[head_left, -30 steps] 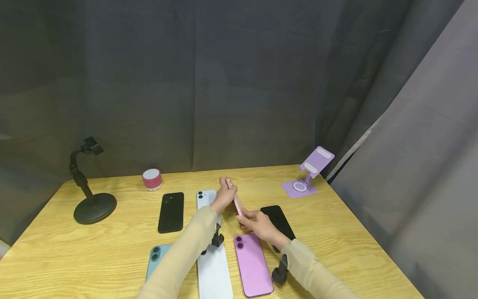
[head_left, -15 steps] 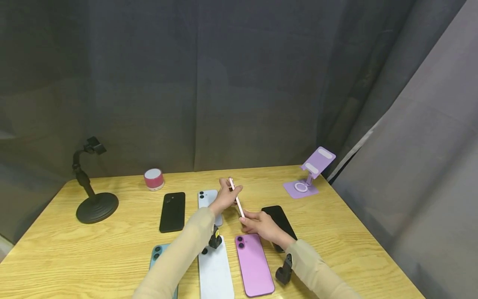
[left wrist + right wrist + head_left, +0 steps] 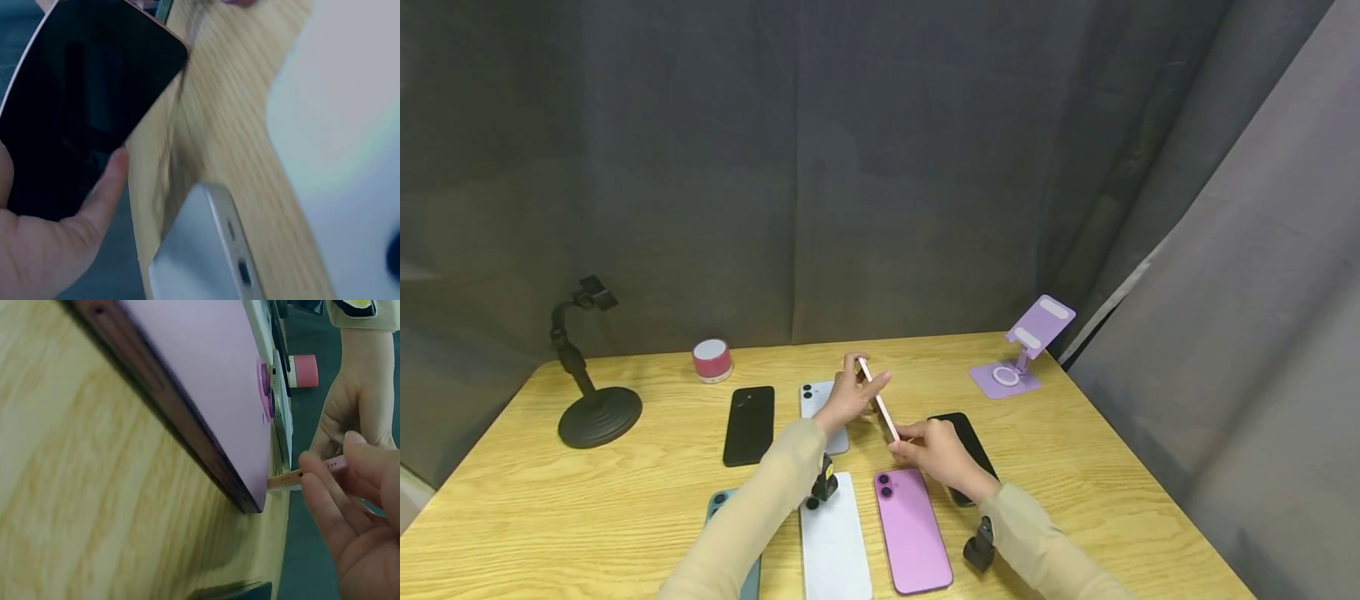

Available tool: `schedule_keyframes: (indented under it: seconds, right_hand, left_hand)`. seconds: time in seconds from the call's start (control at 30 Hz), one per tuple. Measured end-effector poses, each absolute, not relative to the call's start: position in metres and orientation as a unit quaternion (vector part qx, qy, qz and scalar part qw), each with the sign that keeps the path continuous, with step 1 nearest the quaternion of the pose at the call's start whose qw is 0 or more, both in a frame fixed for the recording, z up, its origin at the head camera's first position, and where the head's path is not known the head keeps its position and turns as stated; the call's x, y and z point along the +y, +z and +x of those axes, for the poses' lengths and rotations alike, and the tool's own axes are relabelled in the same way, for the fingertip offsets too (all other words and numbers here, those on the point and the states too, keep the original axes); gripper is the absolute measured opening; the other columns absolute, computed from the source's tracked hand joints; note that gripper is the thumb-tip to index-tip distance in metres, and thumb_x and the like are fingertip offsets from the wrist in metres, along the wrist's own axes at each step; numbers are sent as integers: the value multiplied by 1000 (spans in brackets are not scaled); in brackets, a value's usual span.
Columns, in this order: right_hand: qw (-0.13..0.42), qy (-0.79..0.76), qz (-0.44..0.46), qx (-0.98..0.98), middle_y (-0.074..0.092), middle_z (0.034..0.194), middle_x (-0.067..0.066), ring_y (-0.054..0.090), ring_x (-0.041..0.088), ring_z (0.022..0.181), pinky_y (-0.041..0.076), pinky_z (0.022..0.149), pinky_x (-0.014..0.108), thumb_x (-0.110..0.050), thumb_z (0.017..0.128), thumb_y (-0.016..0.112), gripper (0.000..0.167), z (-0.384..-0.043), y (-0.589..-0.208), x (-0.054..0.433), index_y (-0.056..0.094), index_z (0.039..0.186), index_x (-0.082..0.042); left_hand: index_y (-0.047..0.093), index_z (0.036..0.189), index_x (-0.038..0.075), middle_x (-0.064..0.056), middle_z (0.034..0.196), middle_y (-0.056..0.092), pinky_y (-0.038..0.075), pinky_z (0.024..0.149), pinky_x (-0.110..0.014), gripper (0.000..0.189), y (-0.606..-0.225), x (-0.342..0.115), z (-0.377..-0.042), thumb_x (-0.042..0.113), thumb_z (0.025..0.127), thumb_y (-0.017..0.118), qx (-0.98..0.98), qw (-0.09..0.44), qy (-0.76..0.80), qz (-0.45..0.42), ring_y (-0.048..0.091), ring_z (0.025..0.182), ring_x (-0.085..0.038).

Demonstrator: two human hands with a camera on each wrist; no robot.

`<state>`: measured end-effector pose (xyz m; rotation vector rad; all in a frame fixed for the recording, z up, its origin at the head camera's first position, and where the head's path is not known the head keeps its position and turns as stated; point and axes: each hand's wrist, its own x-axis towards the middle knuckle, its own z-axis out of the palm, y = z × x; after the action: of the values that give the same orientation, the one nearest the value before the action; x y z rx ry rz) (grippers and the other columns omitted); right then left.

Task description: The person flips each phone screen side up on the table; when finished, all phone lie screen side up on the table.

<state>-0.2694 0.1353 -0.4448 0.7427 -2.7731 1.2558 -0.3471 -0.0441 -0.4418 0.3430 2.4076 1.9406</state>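
A pink-edged smartphone (image 3: 877, 400) is raised over the middle of the table, seen almost edge-on from the head. My left hand (image 3: 846, 398) grips its far end, with a finger at the top corner. In the left wrist view its black screen (image 3: 94, 81) lies beside the left thumb (image 3: 106, 190). My right hand (image 3: 938, 454) pinches the near end between thumb and fingers; the right wrist view shows the bottom edge (image 3: 287, 479) with its small holes. Just below the hands a pink-purple phone (image 3: 913, 533) lies back up.
White (image 3: 837, 542), light-blue (image 3: 827, 392), teal (image 3: 751, 583) and black (image 3: 749, 425) phones lie around the left arm. Another black phone (image 3: 973, 450) is partly behind the right hand. A black stand (image 3: 598, 417), a pink speaker (image 3: 712, 361) and a purple phone stand (image 3: 1037, 329) stand farther back.
The held phone has turned a little, its near end swinging right with my right hand, and now shows a thinner edge. My left thumb has spread outward. The view has shifted slightly.
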Motion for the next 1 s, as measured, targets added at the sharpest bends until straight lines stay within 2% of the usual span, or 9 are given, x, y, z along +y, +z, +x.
schedule_keyframes:
  seconds: [0.1,0.23,0.33,0.43,0.5,0.57,0.67,0.8,1.0]
  right_hand:
    - [16,382,250,-890,74,91,14,72,20,81,57,65,20,-13,90,67,33,-268,-443,135,65,115,8]
    - [33,362,257,-896,74,91,12,72,18,82,57,66,19,-12,89,67,28,-267,-444,135,68,111,6]
    - [52,354,254,-899,75,88,9,72,16,79,55,63,17,-10,89,67,22,-267,-445,135,71,106,2]
    - [63,358,244,-899,74,86,9,71,15,77,55,62,17,-6,89,66,22,-267,-444,134,70,109,2]
    - [64,364,235,-899,74,88,10,71,16,77,55,62,18,-3,89,66,27,-267,-444,133,66,115,4]
    - [62,370,225,-899,73,89,12,71,16,77,55,63,18,-2,88,66,33,-267,-444,132,62,120,6]
    - [55,378,213,-899,72,88,13,71,17,78,54,61,18,0,88,65,38,-267,-446,131,58,125,9]
    - [50,378,199,-903,70,85,11,71,17,75,52,57,17,3,88,63,41,-270,-451,132,54,128,11]
    - [45,394,172,-902,70,82,12,70,16,69,55,58,18,7,86,64,45,-274,-458,132,52,129,12]
  left_hand:
    - [31,136,11,-29,125,35,58,78,-45,54,-439,-49,-344,31,95,60,794,15,593,133,50,109,-36]
    - [31,141,15,-27,126,36,57,80,-42,58,-439,-57,-343,27,94,61,808,17,568,157,47,110,-35]
    - [34,142,15,-23,122,43,53,85,-40,62,-440,-62,-344,27,90,66,820,-4,548,166,46,110,-32]
    - [40,140,12,-21,116,51,48,86,-40,63,-443,-67,-347,25,87,71,825,-43,536,173,50,107,-32]
    - [43,139,11,-18,112,55,47,84,-38,62,-444,-69,-348,24,85,73,825,-60,535,173,53,103,-30]
    - [46,137,10,-17,109,57,52,79,-37,61,-445,-71,-349,21,84,74,819,-68,543,172,56,96,-27]
    - [47,136,8,-19,108,55,59,70,-38,61,-445,-74,-349,17,83,75,802,-53,574,157,62,82,-24]
    - [46,136,4,-20,106,51,60,65,-42,61,-447,-77,-348,7,82,74,784,-31,606,131,66,65,-25]
    - [46,136,1,-19,106,50,60,64,-35,60,-449,-81,-347,-6,81,71,781,-21,613,120,68,67,-22]
